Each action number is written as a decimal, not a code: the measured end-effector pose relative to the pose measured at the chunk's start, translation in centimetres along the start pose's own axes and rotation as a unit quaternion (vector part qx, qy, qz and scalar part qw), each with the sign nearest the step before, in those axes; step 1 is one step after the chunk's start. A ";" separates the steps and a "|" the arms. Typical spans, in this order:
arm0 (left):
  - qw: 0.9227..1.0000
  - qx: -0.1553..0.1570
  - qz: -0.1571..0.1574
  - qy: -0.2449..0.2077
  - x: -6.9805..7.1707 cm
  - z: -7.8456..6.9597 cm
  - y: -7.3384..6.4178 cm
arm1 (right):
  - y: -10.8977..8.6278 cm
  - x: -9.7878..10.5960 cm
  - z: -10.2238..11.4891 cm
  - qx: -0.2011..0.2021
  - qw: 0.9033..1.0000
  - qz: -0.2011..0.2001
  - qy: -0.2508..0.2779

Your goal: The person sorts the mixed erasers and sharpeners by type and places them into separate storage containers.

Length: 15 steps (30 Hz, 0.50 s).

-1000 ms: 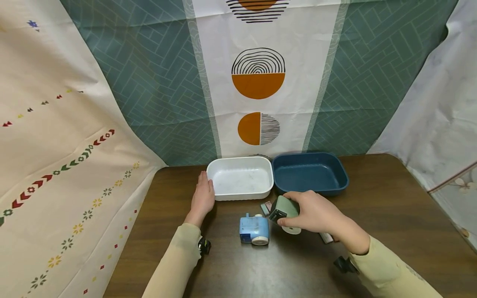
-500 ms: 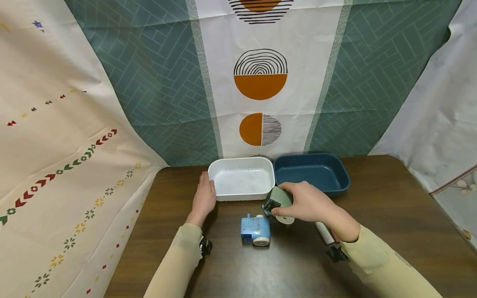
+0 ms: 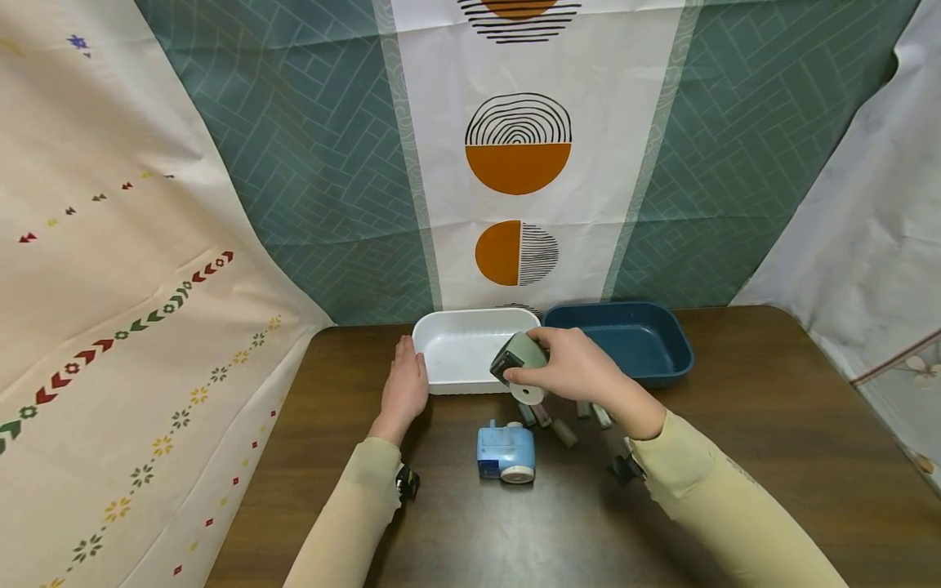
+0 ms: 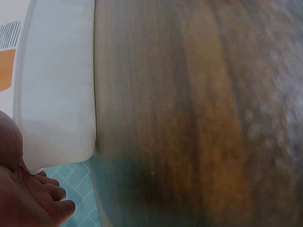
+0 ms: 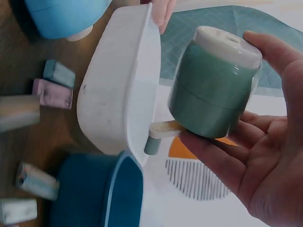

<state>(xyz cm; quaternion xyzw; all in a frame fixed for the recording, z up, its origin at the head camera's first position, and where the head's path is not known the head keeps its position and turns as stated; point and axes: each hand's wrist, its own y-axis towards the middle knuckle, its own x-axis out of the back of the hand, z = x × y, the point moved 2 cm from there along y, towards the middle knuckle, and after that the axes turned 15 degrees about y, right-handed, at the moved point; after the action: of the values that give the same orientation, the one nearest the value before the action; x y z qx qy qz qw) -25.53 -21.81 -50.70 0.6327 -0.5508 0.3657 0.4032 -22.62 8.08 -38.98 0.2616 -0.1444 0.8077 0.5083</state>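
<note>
My right hand (image 3: pixel 581 367) grips a green pencil sharpener (image 5: pixel 215 85) with a crank, thumb on its white end and fingers round the body. In the head view the sharpener hangs in the air over the front edge of the white tray (image 3: pixel 463 387). My left hand (image 3: pixel 404 382) lies along the left end of that tray, its fingers extended against the outside and the thumb at the rim. On the table in front stands a blue pencil sharpener (image 3: pixel 506 452) with a white round part, apart from both hands.
A dark blue tray (image 3: pixel 665 377) stands right of the white one, close beside it. Several small blocks, among them a pink block (image 5: pixel 52 93) and a grey-green block (image 5: pixel 59 73), lie scattered before the trays. A patterned cloth (image 3: pixel 323 163) hangs behind the table (image 3: pixel 794 425).
My right hand has carried the green sharpener left and away from me, up to the white tray, uncovering small blocks on the table. The left hand has stayed at the tray's end.
</note>
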 end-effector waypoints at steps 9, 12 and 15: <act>1.000 0.004 0.000 0.002 0.1 -0.3 -0.1 | 3.0 -1.4 -0.1 -0.011 1.000 -0.028 0.007; 1.000 0.004 -0.002 0.004 0.1 -0.2 -0.1 | 4.0 -2.0 -0.1 -0.010 0.999 -0.034 0.010; 1.000 0.003 -0.005 0.006 0.2 -0.2 -0.1 | 5.1 -2.7 -0.1 -0.011 0.999 -0.043 0.013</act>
<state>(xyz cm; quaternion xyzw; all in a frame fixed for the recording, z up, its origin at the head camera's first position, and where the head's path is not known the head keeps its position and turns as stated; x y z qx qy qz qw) -25.40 -21.75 -50.46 0.6345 -0.5441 0.3694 0.4062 -26.30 3.90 -40.41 0.2515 -0.1348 0.7866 0.5476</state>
